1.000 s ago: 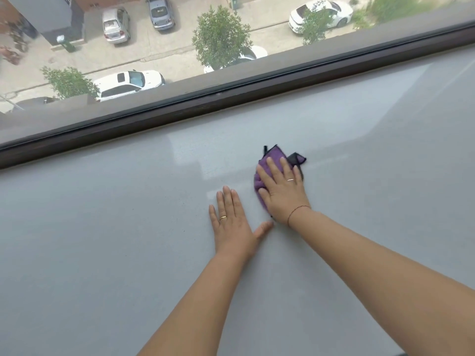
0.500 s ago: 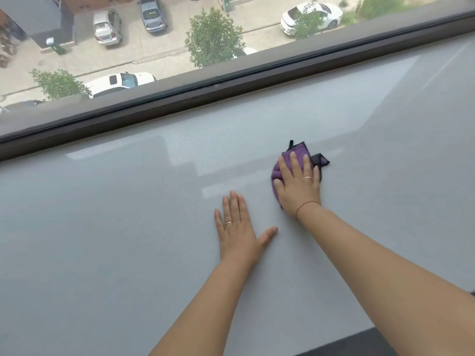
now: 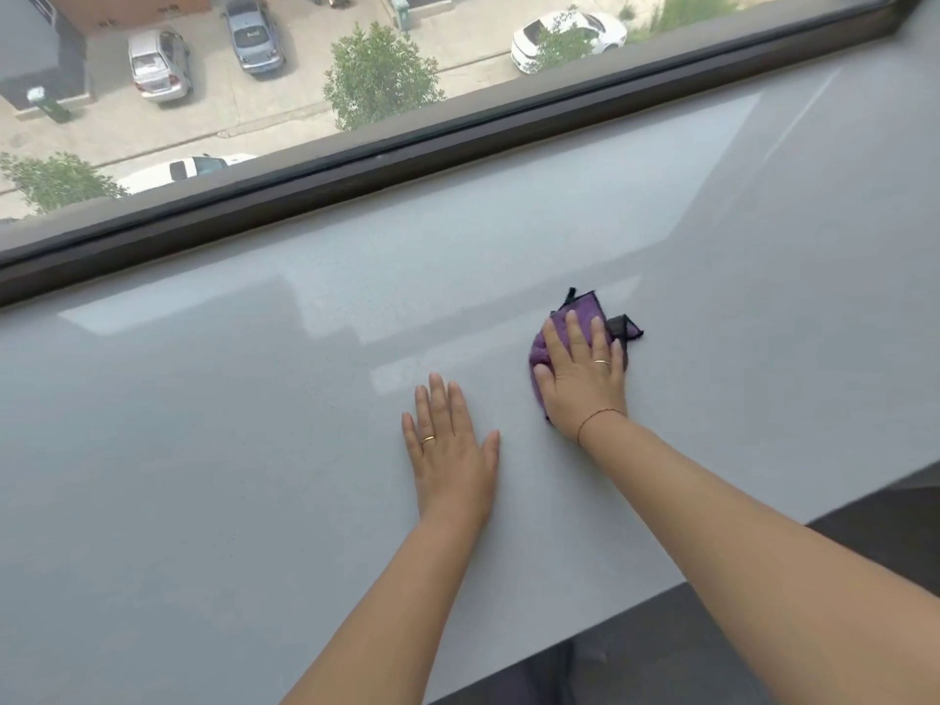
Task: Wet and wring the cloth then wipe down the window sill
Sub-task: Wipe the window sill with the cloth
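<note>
Cloth, purple with a dark edge, lies bunched on the grey window sill, right of the frame's centre. Your right hand covers most of it. That hand lies flat on top, fingers straight and pointing toward the window, pressing the fabric down rather than curling round it. One dark corner of the fabric sticks out to the right of your fingers, and another pokes out above them.

Your left hand rests palm down on the bare sill just left of the cloth and a little lower in the frame. It is apart from the cloth, with its fingers together, its thumb spread and nothing held. Each hand wears a thin ring, and a fine bracelet circles your right wrist.

A dark window frame runs diagonally across the upper part of the frame. Above it, through the glass, you see parked cars and a tree.
</note>
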Tool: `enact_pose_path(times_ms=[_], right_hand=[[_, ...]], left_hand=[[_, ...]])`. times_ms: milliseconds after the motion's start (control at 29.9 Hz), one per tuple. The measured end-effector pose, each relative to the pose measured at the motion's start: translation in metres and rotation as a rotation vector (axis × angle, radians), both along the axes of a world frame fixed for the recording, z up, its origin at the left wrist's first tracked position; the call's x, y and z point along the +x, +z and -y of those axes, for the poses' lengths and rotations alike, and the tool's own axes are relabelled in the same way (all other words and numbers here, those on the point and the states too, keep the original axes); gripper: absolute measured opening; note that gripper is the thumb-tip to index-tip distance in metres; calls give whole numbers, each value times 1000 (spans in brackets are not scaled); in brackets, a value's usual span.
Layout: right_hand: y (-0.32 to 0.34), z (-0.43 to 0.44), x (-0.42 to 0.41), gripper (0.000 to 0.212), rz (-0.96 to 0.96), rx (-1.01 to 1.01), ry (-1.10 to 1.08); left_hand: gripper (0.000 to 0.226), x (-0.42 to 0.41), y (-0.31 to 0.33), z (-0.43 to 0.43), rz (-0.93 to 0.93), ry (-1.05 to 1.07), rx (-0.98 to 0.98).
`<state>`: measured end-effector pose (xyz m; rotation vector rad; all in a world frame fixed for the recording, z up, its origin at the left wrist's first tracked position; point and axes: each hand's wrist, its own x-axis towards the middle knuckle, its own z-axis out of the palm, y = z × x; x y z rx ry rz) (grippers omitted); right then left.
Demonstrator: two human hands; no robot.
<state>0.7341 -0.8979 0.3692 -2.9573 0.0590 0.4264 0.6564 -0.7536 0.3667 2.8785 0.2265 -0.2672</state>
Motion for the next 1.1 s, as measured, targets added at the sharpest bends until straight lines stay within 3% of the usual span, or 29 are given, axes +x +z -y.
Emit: enact_pose_path(times_ms=[134,201,368,502,703,770,870,971,1038,1105], right_hand=[[-8,-25,-38,57,21,43,410],[-7,-4,-33,57,36,23,493],[-2,69,-9,55,7,-21,206],[3,51,-20,57,-31,3,73],[0,33,-76,55,-1,50,619],[-1,67,-66,54,23,23,589],[1,118,-43,54,8,-12,309],[3,110,-40,55,-5,5,127],[2,84,-54,57,2,18,159],[-1,59,-81,57,32,38,358]], left_hand=[[63,-10,-2,14,33,22,-36],[65,-15,-3,11,18,9,-7],[71,-20,-3,7,-15,17,18],[71,-31,-6,29,0,69,26],[63,-47,-11,59,22,182,34],[64,-55,-11,60,7,197,44],[64,-64,-9,57,-21,208,57],[64,-65,-8,55,-30,221,57],[64,-65,-9,56,-25,242,52],[64,-64,-9,59,-21,256,39]])
